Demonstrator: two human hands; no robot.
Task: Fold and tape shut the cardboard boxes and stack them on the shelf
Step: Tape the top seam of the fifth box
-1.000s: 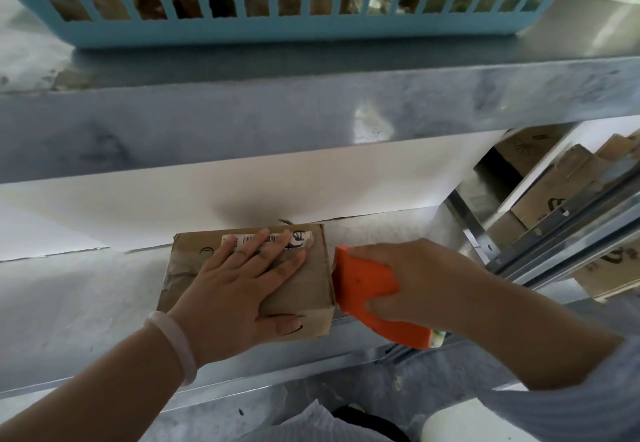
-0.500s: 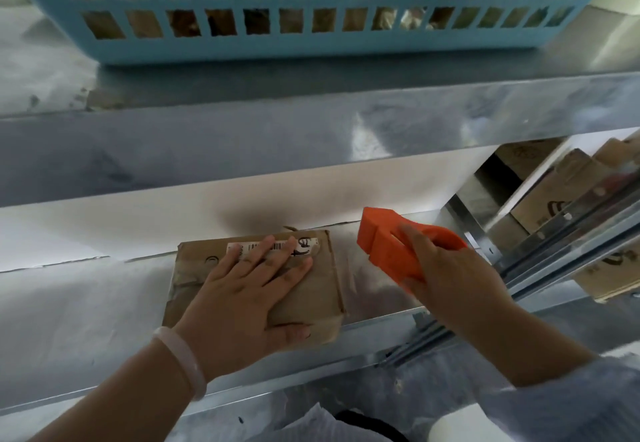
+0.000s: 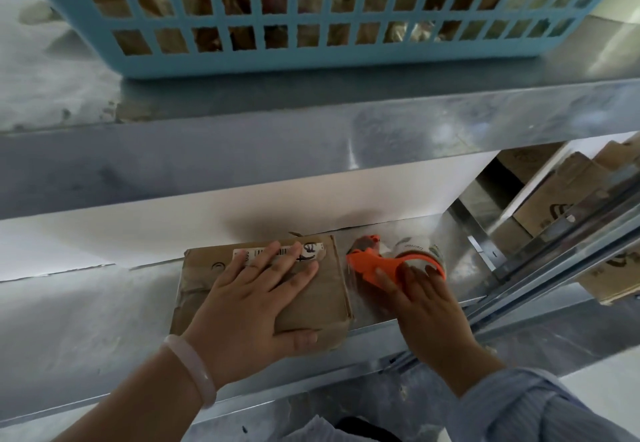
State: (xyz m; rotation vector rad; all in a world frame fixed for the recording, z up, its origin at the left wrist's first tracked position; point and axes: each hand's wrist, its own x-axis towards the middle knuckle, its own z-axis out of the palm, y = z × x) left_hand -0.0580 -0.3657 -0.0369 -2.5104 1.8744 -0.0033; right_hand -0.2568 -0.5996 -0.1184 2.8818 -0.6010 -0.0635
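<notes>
The cardboard box [image 3: 331, 286] is sitting at the front edge of the metal shelf [image 3: 86, 320], flaps down. It is looking nearly square from above, so its long axis is not reading clearly. Your left hand [image 3: 252, 303] is lying on top of it, the grip spread flat. The fingers are pointing toward 1 o'clock across the barcode label [image 3: 311, 247], and the thumb is pressing along the near edge. The tape dispenser [image 3: 372, 265] is lying just beside the box at its 3 o'clock, cutter end pointing toward 10 o'clock. Your right hand [image 3: 426, 306] is angling in from 5 o'clock, its grip curling over the orange handle and roll, with the thumb hiding underneath. So the box is lying at 9 o'clock from that grip, and any taping pass is probably going to be running leftward while the left hand is pinning.
</notes>
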